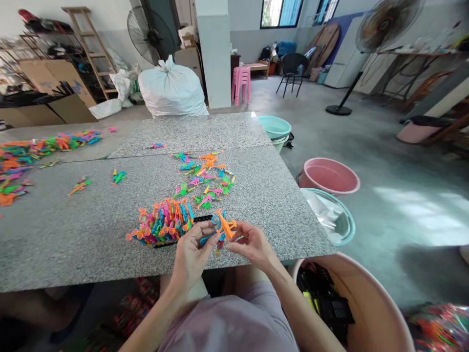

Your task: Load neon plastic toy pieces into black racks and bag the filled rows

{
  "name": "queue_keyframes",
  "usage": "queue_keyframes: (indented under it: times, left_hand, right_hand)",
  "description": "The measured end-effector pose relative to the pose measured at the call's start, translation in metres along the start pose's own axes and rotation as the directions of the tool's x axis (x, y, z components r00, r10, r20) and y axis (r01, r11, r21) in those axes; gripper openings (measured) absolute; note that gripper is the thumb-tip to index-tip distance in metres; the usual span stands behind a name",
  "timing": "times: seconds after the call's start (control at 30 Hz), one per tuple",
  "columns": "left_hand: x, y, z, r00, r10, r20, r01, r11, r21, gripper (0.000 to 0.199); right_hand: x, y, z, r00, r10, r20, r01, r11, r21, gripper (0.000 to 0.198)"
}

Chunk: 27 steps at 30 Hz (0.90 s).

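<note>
In front of me, just above the table's front edge, I hold a small orange-and-blue plastic toy (227, 226). My left hand (196, 247) is closed, its thumb and fingers pinching the blue part. From the other side my right hand (254, 244) has its curled fingers at the orange part, with the thumb below. A dark red and yellow tip sticks out beneath the toy. Left of my hands, a dense row of colourful plastic toys (163, 222) stands packed in a black holder (202, 219), partly hidden by my left hand. Beyond lies a loose pile of similar toys (208, 178).
More toys form a heap (47, 149) at the far left of the speckled stone table (256, 171). Beside its right edge stand a pink tub (331, 176), a lined teal basin (330, 215) and a large tub (377, 298) with black holders. A white sack (172, 88) rises behind.
</note>
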State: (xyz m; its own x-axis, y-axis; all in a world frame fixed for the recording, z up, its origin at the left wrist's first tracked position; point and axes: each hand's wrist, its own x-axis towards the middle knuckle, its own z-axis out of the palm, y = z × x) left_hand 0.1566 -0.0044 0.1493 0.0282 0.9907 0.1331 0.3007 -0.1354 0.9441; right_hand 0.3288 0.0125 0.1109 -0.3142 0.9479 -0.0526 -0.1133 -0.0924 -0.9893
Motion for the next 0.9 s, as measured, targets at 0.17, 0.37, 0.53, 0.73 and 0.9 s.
queue_keyframes:
  times: [0.17,0.37,0.53,0.73,0.9]
  left_hand:
    - [0.000,-0.041,0.032,0.999,-0.013,0.029,0.012,0.999,0.049,0.026]
    - [0.003,-0.066,0.052,0.997,0.006,0.080,-0.018,0.990,0.142,0.020]
    - [0.013,-0.075,0.068,0.997,0.026,0.077,-0.044,0.970,0.238,0.028]
    - [0.033,-0.076,0.088,0.997,0.075,-0.002,-0.071,0.946,0.317,0.033]
    - [0.047,-0.076,0.098,0.996,0.088,-0.010,-0.079,0.933,0.350,0.036]
  right_hand:
    - [-0.006,0.021,-0.008,0.960,0.067,-0.272,-0.041,0.994,0.100,0.040]
    - [-0.004,0.044,-0.023,0.967,0.125,-0.221,-0.134,0.991,-0.026,0.035]
    - [0.005,0.055,-0.035,0.921,0.112,-0.372,-0.220,0.939,-0.262,0.030]
    - [0.025,0.038,-0.046,0.929,0.087,-0.359,-0.245,0.873,-0.422,0.034]
    - [0.042,0.034,-0.059,0.942,0.173,-0.287,-0.280,0.876,-0.392,0.036]
